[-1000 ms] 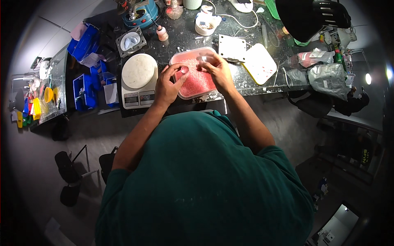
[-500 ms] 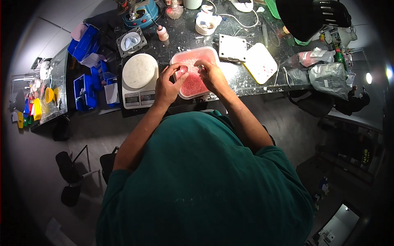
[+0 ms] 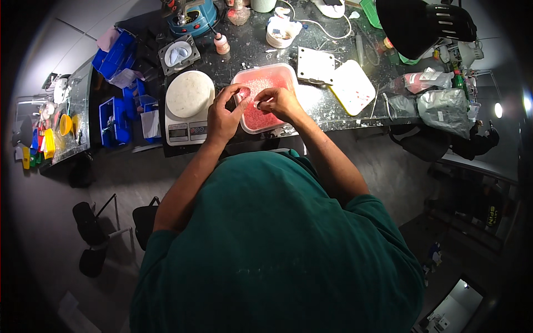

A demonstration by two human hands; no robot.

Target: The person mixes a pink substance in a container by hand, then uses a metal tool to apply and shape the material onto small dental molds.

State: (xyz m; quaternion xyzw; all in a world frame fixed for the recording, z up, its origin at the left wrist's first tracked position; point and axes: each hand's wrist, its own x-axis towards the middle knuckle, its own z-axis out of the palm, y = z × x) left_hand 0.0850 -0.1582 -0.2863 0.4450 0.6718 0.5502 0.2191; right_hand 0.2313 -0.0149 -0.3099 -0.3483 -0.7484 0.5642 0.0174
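Note:
A translucent rectangular tub (image 3: 293, 75) of pink granular material (image 3: 261, 119) stands at the bench's front edge. Over its left side, my left hand (image 3: 223, 119) is closed around a small, shiny pink piece (image 3: 245, 92), thumb and fingers on its sides. My right hand (image 3: 282, 104) reaches over the tub from the right. Its fingers are pinched on a tiny object with a light, shiny edge (image 3: 256, 104), too small to name, close beside the pink piece.
Left of the tub sits a kitchen scale (image 3: 190, 97); behind it are a metal flask half (image 3: 179, 54) and a small pink bottle (image 3: 221, 44). A metal plate (image 3: 315, 65), a yellow-rimmed white lid (image 3: 353, 89) and plastic bags (image 3: 443, 105) lie to the right. A black lamp shade (image 3: 411, 25) overhangs the bench.
My right hand has moved left and slightly down, bringing its pinched fingers closer to the pink piece. My left hand stays nearly in place, still holding that piece.

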